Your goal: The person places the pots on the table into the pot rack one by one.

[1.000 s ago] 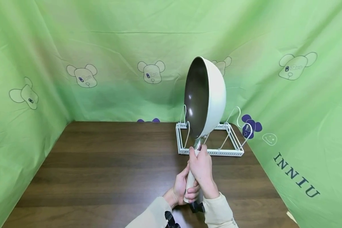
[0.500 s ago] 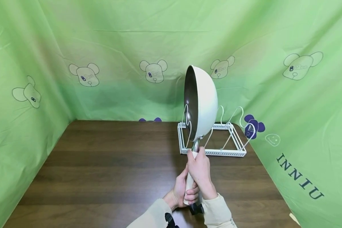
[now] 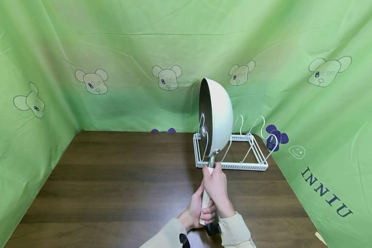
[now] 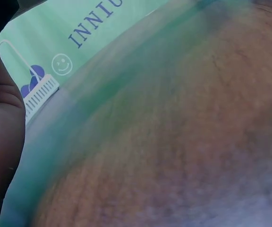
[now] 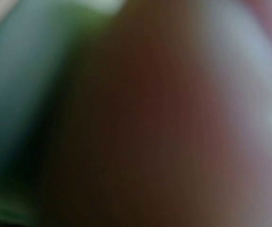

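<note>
In the head view a white frying pan [image 3: 222,117] with a dark inside stands on edge, its open side facing left. Its bowl is between wire dividers of a white rack [image 3: 243,166]; whether it rests on the base I cannot tell. My right hand [image 3: 216,184] grips the top of the pale handle [image 3: 206,203], near the metal neck. Lower down, my left hand [image 3: 196,208] wraps its fingers round the handle's end. Part of the left hand [image 4: 1,127] shows at the left wrist view's edge. The right wrist view is too blurred to read.
A brown wooden table [image 3: 111,186] lies under everything. Green cloth [image 3: 121,44] with printed bear heads hangs behind and along both sides. More curved wire dividers [image 3: 262,127] rise from the rack's right part, close to the cloth.
The pan has come down and slightly left into the rack, and its open side has turned further from view. Both hands have kept their grip on the handle.
</note>
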Action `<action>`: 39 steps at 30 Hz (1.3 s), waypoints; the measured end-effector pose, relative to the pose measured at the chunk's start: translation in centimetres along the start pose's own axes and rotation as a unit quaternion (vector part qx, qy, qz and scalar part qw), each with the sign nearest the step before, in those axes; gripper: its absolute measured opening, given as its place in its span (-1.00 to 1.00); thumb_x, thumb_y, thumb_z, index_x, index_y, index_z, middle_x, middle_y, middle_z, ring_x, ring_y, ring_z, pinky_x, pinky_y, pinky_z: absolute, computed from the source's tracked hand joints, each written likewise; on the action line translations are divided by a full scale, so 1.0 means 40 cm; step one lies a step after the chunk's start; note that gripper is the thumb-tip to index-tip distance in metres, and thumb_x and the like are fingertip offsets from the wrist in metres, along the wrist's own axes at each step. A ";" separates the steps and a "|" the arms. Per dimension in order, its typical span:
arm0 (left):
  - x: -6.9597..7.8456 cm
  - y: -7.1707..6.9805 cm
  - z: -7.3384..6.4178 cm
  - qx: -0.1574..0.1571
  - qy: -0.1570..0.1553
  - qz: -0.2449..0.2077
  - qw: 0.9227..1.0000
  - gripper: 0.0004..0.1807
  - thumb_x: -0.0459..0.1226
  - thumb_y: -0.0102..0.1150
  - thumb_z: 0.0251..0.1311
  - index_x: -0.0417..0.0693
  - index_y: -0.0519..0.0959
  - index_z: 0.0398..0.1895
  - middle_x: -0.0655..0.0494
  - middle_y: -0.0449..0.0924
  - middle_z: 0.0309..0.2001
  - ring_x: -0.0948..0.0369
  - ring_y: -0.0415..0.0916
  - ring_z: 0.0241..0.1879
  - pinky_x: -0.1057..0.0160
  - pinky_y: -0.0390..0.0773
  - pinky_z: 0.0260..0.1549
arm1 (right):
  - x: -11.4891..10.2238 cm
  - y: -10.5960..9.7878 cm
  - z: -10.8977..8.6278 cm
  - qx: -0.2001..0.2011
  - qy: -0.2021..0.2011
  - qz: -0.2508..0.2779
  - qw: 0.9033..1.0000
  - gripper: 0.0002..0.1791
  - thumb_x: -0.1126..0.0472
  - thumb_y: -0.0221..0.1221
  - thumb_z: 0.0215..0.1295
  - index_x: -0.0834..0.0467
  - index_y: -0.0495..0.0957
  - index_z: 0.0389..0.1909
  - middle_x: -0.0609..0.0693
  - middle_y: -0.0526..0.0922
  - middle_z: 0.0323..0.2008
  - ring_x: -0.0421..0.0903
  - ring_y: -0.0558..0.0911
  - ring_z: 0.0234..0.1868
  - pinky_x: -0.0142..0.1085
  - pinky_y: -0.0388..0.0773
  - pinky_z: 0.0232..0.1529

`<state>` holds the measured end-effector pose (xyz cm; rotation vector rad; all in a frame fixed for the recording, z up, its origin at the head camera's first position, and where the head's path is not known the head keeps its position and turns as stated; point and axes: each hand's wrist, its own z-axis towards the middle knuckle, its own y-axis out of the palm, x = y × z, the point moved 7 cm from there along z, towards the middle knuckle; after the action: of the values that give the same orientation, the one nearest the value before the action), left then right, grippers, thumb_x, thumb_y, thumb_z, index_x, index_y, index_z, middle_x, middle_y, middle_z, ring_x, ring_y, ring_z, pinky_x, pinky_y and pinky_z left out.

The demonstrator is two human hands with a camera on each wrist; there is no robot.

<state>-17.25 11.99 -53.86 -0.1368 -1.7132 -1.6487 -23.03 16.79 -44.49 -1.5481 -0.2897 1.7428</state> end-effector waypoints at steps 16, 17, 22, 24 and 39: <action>-0.027 -0.011 -0.005 0.026 -0.012 -0.031 0.999 -0.21 0.54 -0.54 0.25 0.18 0.29 -0.70 0.43 0.22 -0.87 0.48 0.18 -0.92 0.44 0.13 -0.85 | 0.030 0.019 -0.006 0.000 0.008 -0.007 1.000 -0.63 0.10 0.17 0.36 0.30 0.43 -0.02 0.18 0.62 -0.46 0.16 0.59 -0.42 -0.01 0.45 -0.42; -0.028 -0.011 -0.005 0.027 -0.013 -0.030 0.999 -0.21 0.54 -0.54 0.25 0.18 0.29 -0.70 0.43 0.22 -0.87 0.48 0.19 -0.92 0.45 0.14 -0.85 | 0.033 0.021 -0.006 -0.002 0.012 -0.007 1.000 -0.64 0.10 0.17 0.36 0.30 0.43 -0.02 0.18 0.62 -0.45 0.16 0.59 -0.42 -0.01 0.45 -0.42; -0.028 -0.014 -0.004 0.032 -0.014 -0.036 0.999 -0.22 0.55 -0.52 0.24 0.18 0.27 -0.70 0.43 0.23 -0.87 0.49 0.22 -0.92 0.45 0.14 -0.85 | 0.041 0.028 -0.003 -0.015 0.020 -0.004 1.000 -0.64 0.09 0.16 0.39 0.28 0.41 0.01 0.19 0.63 -0.42 0.17 0.60 -0.39 -0.01 0.46 -0.40; -0.029 -0.015 -0.003 0.036 -0.018 -0.038 0.998 -0.22 0.56 -0.51 0.23 0.18 0.27 -0.70 0.43 0.24 -0.87 0.48 0.22 -0.92 0.45 0.15 -0.85 | 0.044 0.030 -0.002 -0.018 0.019 -0.005 1.000 -0.64 0.10 0.16 0.40 0.28 0.40 0.02 0.20 0.63 -0.42 0.17 0.60 -0.39 -0.01 0.45 -0.40; -0.043 -0.042 0.014 0.105 -0.024 0.007 0.994 -0.13 0.63 -0.48 0.12 0.10 0.26 -0.75 0.29 0.20 -0.80 0.36 0.26 -0.83 0.37 0.27 -0.72 | 0.057 0.030 -0.012 -0.033 0.010 -0.013 0.999 -0.64 0.11 0.13 0.41 0.31 0.39 0.00 0.19 0.61 -0.44 0.18 0.60 -0.40 0.03 0.48 -0.37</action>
<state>-17.16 12.93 -56.15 -0.0875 -1.9049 -1.4546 -22.95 17.34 -47.03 -1.6014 -0.3596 1.7123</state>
